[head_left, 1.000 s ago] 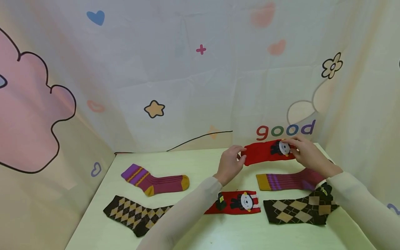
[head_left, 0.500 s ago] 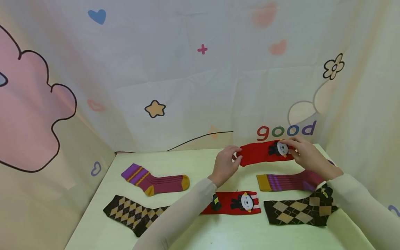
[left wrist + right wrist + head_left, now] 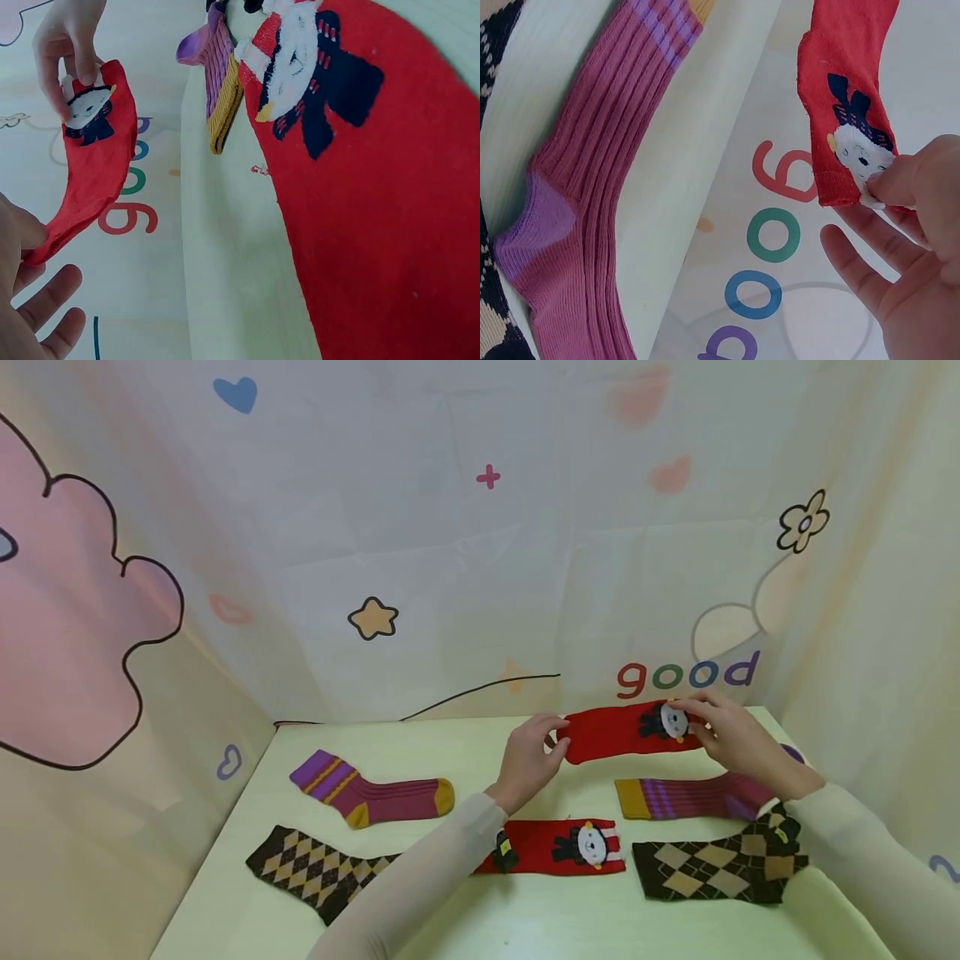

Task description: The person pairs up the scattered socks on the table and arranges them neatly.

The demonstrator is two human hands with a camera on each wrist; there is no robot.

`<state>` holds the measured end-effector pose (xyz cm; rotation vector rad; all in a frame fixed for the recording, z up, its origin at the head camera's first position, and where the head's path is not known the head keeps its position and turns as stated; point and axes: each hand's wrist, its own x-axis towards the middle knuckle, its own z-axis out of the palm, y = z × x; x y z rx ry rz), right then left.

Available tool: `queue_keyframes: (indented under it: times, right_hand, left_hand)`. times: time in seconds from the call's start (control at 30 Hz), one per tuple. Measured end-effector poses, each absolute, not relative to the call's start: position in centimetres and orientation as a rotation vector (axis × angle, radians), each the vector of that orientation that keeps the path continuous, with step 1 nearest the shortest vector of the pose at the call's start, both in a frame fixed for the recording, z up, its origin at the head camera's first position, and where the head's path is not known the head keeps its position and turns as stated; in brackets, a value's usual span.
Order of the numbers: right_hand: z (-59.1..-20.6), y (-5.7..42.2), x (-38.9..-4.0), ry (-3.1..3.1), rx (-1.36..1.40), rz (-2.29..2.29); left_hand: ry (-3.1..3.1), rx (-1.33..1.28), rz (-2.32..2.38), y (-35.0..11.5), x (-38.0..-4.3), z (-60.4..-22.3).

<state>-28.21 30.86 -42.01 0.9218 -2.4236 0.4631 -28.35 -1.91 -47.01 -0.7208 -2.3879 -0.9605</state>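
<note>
A red sock [image 3: 607, 733] with a white-faced animal figure is held up above the far right of the table, stretched roughly level between both hands. At its plain left end, my left hand [image 3: 527, 760] pinches the fabric between thumb and fingers; in the left wrist view its other fingers are spread. By the figure, my right hand [image 3: 733, 737] pinches the other end, thumb on the front in the right wrist view. A matching red sock [image 3: 551, 846] lies flat below, its left part hidden behind my left sleeve.
A maroon-purple sock [image 3: 397, 800] and an argyle sock [image 3: 300, 867] lie at the left. On the right are another maroon-purple sock [image 3: 682, 798] and another argyle sock [image 3: 712, 867], partly under my right arm. A printed curtain [image 3: 450, 543] stands behind the table.
My left hand has moved left and slightly down, drawing the held red sock's left end with it. The figure on it has shifted slightly left; my right hand has barely moved.
</note>
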Motion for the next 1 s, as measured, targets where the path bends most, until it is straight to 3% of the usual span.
queue_keyframes:
  times: [1.0]
  right_hand:
    - [-41.5, 28.3, -26.0, -2.434, 0.959, 0.464]
  left_hand:
    - [-2.414, -0.691, -1.005, -5.9, -26.3, -46.9]
